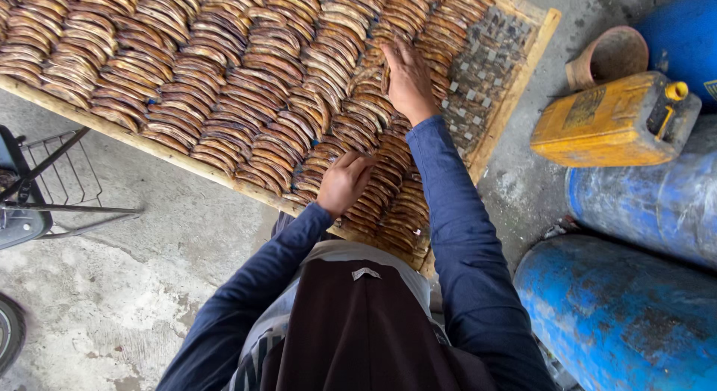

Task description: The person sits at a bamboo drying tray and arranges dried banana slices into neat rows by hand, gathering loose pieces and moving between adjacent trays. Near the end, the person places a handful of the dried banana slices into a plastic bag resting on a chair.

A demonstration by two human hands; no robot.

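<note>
Nearest the person, the left hand point(342, 183) curls loosely closed, fingertips pinching at brown banana slices point(224, 85) close to the near edge of the woven drying tray point(515, 85). Farther in, the right hand point(408, 81) lies flat and open, palm down on the slices toward the tray's right edge, beside a bare patch of mesh. Beyond that edge stand blue drums point(620, 316), a yellow jerrycan point(609, 122) and a clay pot point(609, 56).
</note>
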